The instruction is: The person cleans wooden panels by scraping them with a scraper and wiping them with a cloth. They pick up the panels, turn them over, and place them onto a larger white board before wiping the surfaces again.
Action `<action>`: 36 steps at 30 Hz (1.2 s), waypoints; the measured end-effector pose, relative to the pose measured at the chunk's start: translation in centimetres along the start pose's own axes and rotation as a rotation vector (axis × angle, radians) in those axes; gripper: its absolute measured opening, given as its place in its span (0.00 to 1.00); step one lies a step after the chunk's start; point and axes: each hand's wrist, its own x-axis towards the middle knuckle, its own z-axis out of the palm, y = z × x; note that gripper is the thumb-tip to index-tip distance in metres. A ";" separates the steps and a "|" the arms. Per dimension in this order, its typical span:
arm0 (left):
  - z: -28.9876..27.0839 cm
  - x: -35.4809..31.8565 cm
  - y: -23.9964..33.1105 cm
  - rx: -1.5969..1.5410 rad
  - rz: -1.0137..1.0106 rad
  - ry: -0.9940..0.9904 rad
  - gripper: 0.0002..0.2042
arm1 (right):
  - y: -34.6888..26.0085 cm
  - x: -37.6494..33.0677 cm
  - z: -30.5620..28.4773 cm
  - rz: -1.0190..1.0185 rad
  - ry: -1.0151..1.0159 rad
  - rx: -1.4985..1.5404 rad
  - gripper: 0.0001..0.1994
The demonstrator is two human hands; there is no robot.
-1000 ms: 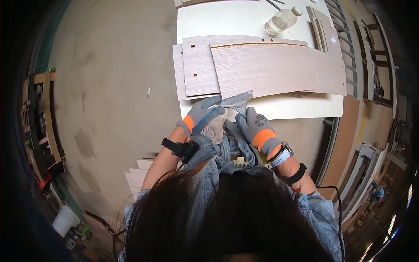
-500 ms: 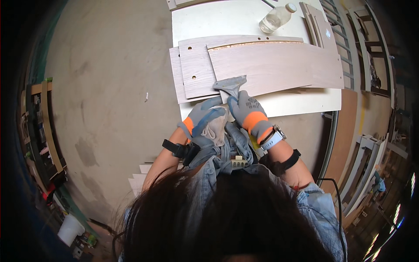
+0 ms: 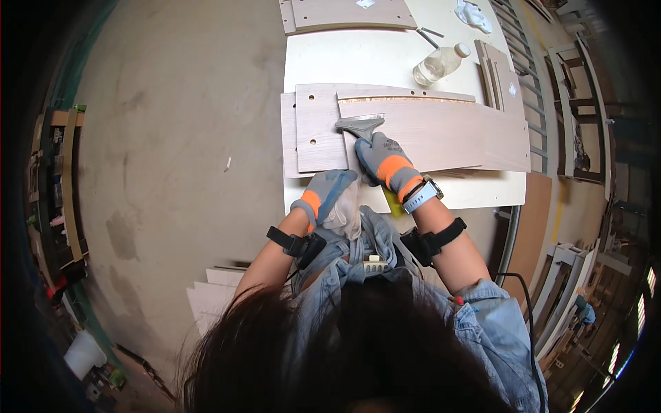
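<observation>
Both hands wear grey gloves with orange cuffs. My right hand is closed around the handle of a grey scraper. Its wide head lies over the left end of the top wooden panel, a pale board with a rough, chipped strip along its far edge. Beneath that board, offset to the left, lies another pale panel with round holes. My left hand is at the panels' near edge, its fingers closed on a crumpled whitish cloth that hangs toward my body.
The white table also bears a clear bottle, dark pen-like sticks, a bunched white cloth, far panels and right-hand panels. A ladder-like metal frame runs alongside. Boards lie low at left.
The scraper in my right hand has moved farther from me, toward the panel's chipped far edge. My hands are now farther apart. The whole view has shifted, showing more of the table's far side.
</observation>
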 end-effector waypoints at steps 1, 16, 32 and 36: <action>-0.3 0.1 0.2 -0.008 -0.037 -0.037 0.13 | -0.1 0.3 -0.3 0.026 -0.009 0.081 0.27; 0.6 -1.2 0.0 -0.212 -0.061 0.051 0.10 | 21.1 -5.3 -5.5 0.214 0.283 1.304 0.10; 5.9 -2.4 11.0 -1.002 -0.787 0.300 0.13 | 28.3 -1.4 -9.6 -0.105 -0.218 1.063 0.12; 10.2 -1.2 16.1 -0.955 -0.645 0.522 0.16 | 30.8 -1.4 -11.3 -0.368 -0.461 1.101 0.23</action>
